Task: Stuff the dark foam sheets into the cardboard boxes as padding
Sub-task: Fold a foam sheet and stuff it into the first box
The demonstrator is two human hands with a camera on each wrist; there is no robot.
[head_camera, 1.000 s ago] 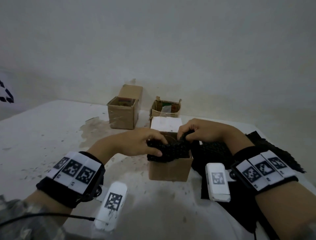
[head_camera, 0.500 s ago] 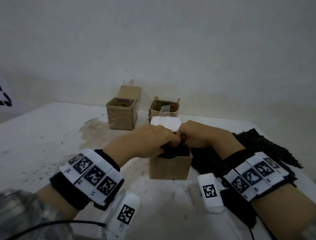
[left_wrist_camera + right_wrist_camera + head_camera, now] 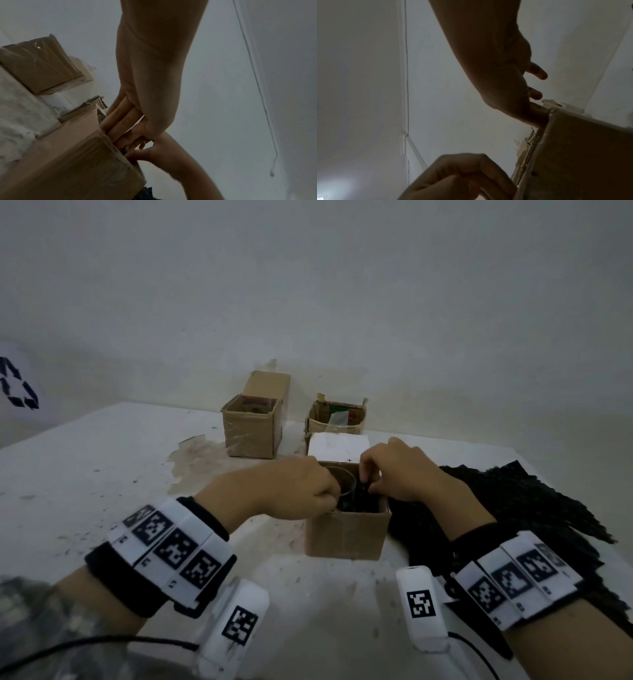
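Head view: your left hand (image 3: 294, 491) fingers curl inside the cardboard box (image 3: 346, 534); your right hand (image 3: 397, 474) fingertips pinch dark foam sheet (image 3: 359, 501) beneath them.

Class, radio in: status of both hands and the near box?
Left hand and right hand tuck dark foam sheet into near brown cardboard box. More foam waits right. Nothing blocking.

Black wristbands (image 3: 137, 583), white coded tags (image 3: 174, 549)

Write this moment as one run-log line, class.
left hand: in near box, pressing foam | right hand: pinching foam at rim | spare sheets: right | phase: stuffing
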